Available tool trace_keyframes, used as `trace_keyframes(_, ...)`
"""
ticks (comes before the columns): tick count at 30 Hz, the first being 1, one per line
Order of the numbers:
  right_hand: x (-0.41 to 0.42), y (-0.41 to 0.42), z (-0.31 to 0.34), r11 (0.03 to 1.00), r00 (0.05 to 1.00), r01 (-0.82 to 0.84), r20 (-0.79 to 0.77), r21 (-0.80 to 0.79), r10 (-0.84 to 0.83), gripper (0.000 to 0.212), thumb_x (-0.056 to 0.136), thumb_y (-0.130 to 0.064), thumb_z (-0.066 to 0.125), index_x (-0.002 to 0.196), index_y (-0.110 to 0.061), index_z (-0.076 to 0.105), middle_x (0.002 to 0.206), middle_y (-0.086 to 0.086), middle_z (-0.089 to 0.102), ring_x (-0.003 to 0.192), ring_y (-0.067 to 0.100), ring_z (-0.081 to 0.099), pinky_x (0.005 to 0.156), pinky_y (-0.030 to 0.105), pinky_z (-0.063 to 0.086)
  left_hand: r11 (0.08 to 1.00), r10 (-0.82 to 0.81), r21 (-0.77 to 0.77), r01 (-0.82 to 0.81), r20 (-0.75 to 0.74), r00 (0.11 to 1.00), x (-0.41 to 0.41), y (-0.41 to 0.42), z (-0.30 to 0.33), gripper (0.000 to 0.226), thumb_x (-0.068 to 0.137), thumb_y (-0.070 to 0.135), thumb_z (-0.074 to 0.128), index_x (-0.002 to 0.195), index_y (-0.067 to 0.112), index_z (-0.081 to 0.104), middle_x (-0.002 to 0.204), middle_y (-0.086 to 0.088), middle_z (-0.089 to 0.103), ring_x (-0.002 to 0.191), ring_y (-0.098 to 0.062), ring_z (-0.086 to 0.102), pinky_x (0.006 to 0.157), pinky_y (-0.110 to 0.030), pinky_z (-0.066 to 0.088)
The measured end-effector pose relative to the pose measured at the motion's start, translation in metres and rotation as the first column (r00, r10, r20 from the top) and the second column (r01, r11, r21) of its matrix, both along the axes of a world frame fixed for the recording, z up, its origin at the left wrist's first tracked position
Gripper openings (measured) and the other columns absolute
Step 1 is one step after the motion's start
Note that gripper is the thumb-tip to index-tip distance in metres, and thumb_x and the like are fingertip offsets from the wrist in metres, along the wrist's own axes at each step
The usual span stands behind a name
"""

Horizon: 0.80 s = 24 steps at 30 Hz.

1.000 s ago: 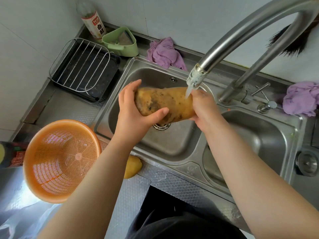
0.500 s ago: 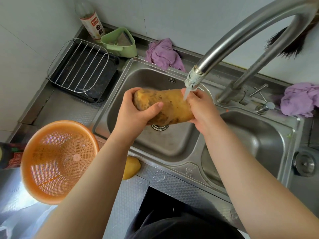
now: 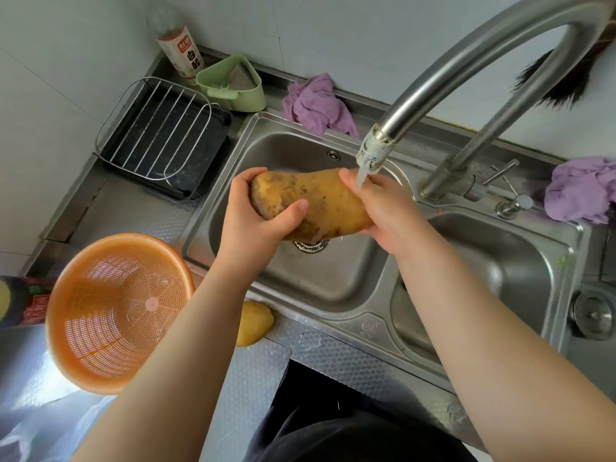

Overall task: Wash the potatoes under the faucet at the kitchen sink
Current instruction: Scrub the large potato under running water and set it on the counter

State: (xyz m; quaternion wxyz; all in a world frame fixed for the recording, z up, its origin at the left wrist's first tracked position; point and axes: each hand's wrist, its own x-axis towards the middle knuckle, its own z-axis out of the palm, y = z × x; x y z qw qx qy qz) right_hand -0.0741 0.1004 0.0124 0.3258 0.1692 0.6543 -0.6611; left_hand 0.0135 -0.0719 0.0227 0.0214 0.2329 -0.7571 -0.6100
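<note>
Water runs from the faucet (image 3: 376, 151) in a thin stream and lands at the right end of a long potato (image 3: 320, 203), held level over the left basin of the sink (image 3: 333, 281), above the drain (image 3: 311, 245). Both hands are closed on the potato. The left hand (image 3: 256, 218) wraps the left end, with its fingers curled over the far side and its thumb pressed across the near side. The right hand (image 3: 390, 215) grips the right end from behind and below, its thumb lying on top just beside the stream, so the water falls where thumb and potato meet. The potato's skin is yellow-brown with dark patches of dirt, and it lies between the two hands with its middle bare.

A second potato (image 3: 255, 323) lies on the surface at the sink's near left corner, partly hidden under the left forearm. An orange basket (image 3: 100, 328) stands just to the left of it, tilted toward the camera. Farther back on the surface sit a black tray with a wire rack (image 3: 160, 138), a green container (image 3: 233, 85) and a bottle (image 3: 180, 51). One purple cloth (image 3: 316, 105) lies at the sink's back edge, another cloth (image 3: 583, 191) at the far right, near the soap pump (image 3: 515, 205).
</note>
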Motion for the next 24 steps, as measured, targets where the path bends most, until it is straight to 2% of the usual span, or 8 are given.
trace_keyframes(3,-0.008,-0.005,0.001,0.997,0.992,0.03,0.119,0.066,-0.038,0.033,0.088,-0.051,0.065,0.108,-0.025,0.066,0.106,0.003,0.074,0.095,0.026,0.072,0.085,0.054,0.059,0.99,-0.064,-0.131,0.057,-0.047,0.997,0.005,0.002,0.0,0.089,0.06,0.056,0.079,0.135,0.028,0.041,0.13,0.002,0.048,0.121,-0.015,0.054,0.1,-0.043,0.053)
trace_keyframes(5,-0.008,-0.004,0.001,0.999,0.976,0.029,0.216,0.03,-0.035,0.027,0.091,-0.051,0.06,0.098,-0.026,0.064,0.101,0.005,0.074,0.093,0.027,0.072,0.084,0.054,0.059,0.968,-0.138,-0.222,0.115,-0.094,0.986,0.007,0.002,0.001,0.087,0.064,0.053,0.08,0.137,0.027,0.04,0.132,0.004,0.045,0.124,-0.012,0.05,0.104,-0.04,0.05)
trace_keyframes(8,-0.004,0.0,-0.002,0.999,0.968,0.016,0.249,-0.036,-0.007,0.024,0.094,-0.05,0.056,0.099,-0.027,0.061,0.105,0.007,0.073,0.094,0.031,0.072,0.084,0.057,0.058,0.938,-0.218,-0.296,0.178,-0.105,0.97,0.005,-0.004,0.001,0.085,0.067,0.051,0.08,0.139,0.029,0.039,0.132,0.008,0.042,0.125,-0.011,0.047,0.106,-0.041,0.047)
trace_keyframes(12,0.005,0.002,-0.008,0.997,0.996,0.042,0.077,-0.069,-0.037,0.035,0.096,-0.044,0.056,0.12,-0.019,0.062,0.123,0.01,0.068,0.106,0.029,0.069,0.087,0.057,0.057,0.987,-0.097,-0.129,0.097,0.01,0.995,0.006,-0.008,-0.002,0.092,0.07,0.046,0.085,0.146,0.031,0.035,0.14,0.004,0.045,0.128,-0.014,0.051,0.102,-0.041,0.053)
trace_keyframes(14,0.009,0.006,-0.011,0.989,0.999,0.039,-0.01,-0.143,-0.041,0.05,0.088,-0.042,0.066,0.13,-0.017,0.058,0.13,0.008,0.065,0.114,0.026,0.066,0.091,0.052,0.057,0.999,0.025,0.042,-0.029,0.115,0.993,0.005,-0.006,0.001,0.09,0.07,0.049,0.086,0.144,0.033,0.038,0.139,0.002,0.048,0.121,-0.019,0.057,0.087,-0.042,0.061)
trace_keyframes(17,0.01,0.015,-0.011,0.964,0.997,-0.069,-0.051,-0.259,0.058,0.059,0.081,-0.021,0.076,0.134,-0.024,0.048,0.128,0.0,0.062,0.116,0.022,0.063,0.091,0.048,0.056,0.953,0.079,0.259,-0.158,0.292,0.953,0.001,-0.006,0.005,0.08,0.066,0.057,0.076,0.136,0.029,0.047,0.131,-0.002,0.055,0.111,-0.028,0.064,0.064,-0.043,0.063)
trace_keyframes(20,0.013,0.014,-0.009,0.988,0.987,-0.121,-0.116,-0.097,0.11,0.065,0.082,-0.019,0.077,0.138,-0.028,0.045,0.124,-0.005,0.061,0.111,0.019,0.064,0.09,0.048,0.057,0.957,0.094,0.235,-0.168,0.296,0.95,0.0,-0.001,0.005,0.064,0.076,0.05,0.079,0.128,0.027,0.051,0.121,-0.001,0.059,0.106,-0.028,0.066,0.058,-0.04,0.062)
trace_keyframes(24,0.012,-0.001,-0.008,0.995,0.991,0.032,-0.129,0.092,-0.02,0.048,0.072,-0.054,0.075,0.112,-0.035,0.057,0.117,-0.006,0.065,0.107,0.019,0.065,0.092,0.05,0.056,0.978,0.116,0.145,-0.151,0.229,0.966,0.001,0.011,0.005,0.056,0.083,0.04,0.079,0.128,0.028,0.048,0.116,0.005,0.056,0.103,-0.021,0.065,0.057,-0.039,0.063)
